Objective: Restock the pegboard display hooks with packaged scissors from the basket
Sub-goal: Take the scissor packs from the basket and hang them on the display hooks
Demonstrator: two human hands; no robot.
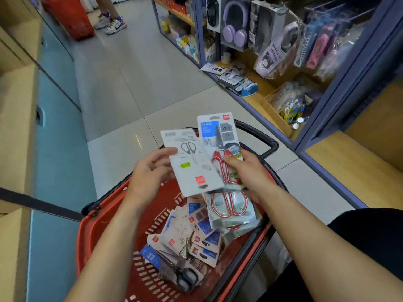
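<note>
Over a red basket (102, 216) on the floor, my right hand (248, 173) grips a pack of red-handled scissors (220, 147), its front facing me. A second pack (189, 162) shows its white back and overlaps the first one on the left. My left hand (150, 171) touches that pack's left edge with relaxed fingers; whether it holds it I cannot tell. A third red-handled pack (229, 205) hangs just below my right hand. Several more scissor packs (192, 238) lie in the basket. Hanging goods on display hooks (314, 40) are at the upper right.
Shelves with headphones (234, 25) and small boxes (235, 80) run along the right. Wooden cabinets with blue fronts (56, 131) line the left. Another red basket (72, 16) and a person's sneakers (111, 23) are at the far end of the tiled aisle.
</note>
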